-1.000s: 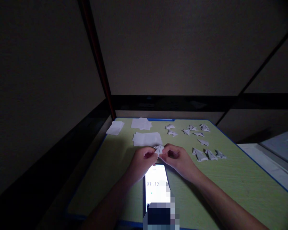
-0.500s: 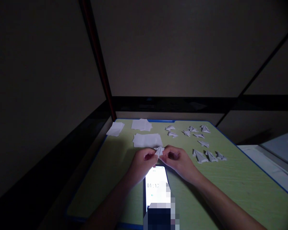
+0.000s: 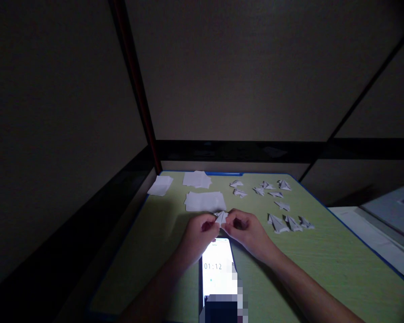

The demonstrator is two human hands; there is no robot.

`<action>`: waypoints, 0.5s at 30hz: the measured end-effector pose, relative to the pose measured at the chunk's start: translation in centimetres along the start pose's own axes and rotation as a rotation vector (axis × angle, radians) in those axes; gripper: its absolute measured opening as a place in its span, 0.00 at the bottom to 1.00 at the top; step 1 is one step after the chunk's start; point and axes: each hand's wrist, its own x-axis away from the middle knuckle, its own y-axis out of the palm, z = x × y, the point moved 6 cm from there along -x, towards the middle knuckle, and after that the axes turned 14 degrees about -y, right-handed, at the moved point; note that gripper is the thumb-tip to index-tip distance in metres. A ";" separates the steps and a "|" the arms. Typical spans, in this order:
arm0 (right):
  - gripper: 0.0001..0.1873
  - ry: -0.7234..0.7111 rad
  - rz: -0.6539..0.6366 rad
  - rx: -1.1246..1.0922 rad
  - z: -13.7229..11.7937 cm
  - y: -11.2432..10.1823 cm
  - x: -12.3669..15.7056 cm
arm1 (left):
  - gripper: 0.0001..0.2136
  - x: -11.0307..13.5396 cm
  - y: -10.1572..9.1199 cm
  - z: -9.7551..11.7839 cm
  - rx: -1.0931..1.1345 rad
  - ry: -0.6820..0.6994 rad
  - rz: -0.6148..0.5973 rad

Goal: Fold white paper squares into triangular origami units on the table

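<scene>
Folded paper (image 3: 221, 218), in the head view, sits between thumbs and fingers — the left hand (image 3: 199, 232) pinching its left edge, the right hand (image 3: 246, 229) its right — near the far end of a lit phone (image 3: 215, 256), flat sheets (image 3: 205, 201) just beyond.

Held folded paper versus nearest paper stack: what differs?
The folded paper is creased; the paper stack lies flat. The folded paper looks smaller than the paper stack. Left hand and right hand hold the folded paper; the paper stack rests on the table. Both look white.
</scene>
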 end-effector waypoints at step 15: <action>0.12 -0.024 0.110 -0.081 0.4 0.4 -0.3 | 0.05 0.3 -1.1 0.4 -0.229 0.188 0.255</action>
